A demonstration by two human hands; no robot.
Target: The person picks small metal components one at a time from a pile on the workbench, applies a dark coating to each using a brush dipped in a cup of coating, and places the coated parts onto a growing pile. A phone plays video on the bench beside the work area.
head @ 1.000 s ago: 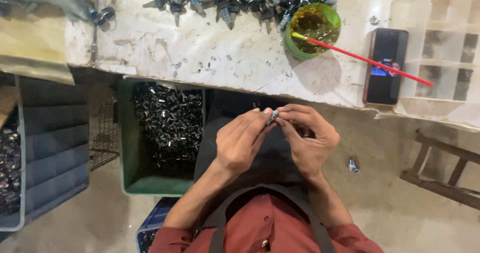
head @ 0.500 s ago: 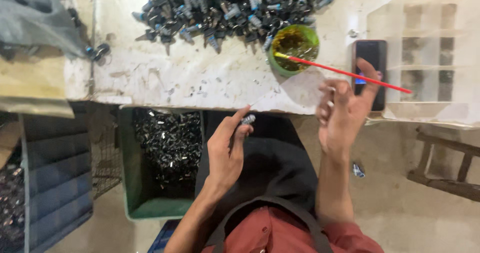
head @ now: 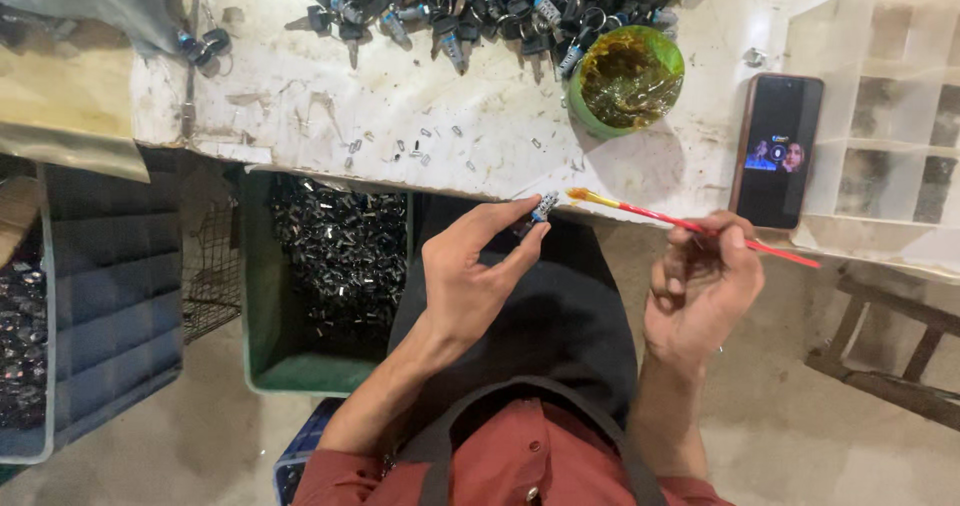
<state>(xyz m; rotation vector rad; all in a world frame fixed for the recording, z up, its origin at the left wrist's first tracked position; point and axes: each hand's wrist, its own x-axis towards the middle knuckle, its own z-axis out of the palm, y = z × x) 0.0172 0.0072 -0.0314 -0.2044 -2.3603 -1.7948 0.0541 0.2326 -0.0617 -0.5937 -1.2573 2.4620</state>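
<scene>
Left hand (head: pixel 470 281) pinching a small metal part (head: pixel 541 207) at the desk's (head: pixel 300 106) near edge; right hand (head: pixel 700 291) fingers gripping a red brush (head: pixel 690 226) whose tip nears it.

A pile of small metal parts (head: pixel 500 1) is lying at the far edge of the table (head: pixel 330 96), a cup (head: pixel 625 78) sitting just right of it and a phone (head: pixel 777 149) lying further right. Below the table's near edge, a bin (head: pixel 262 296) is standing left of the person's lap, holding more parts.
</scene>
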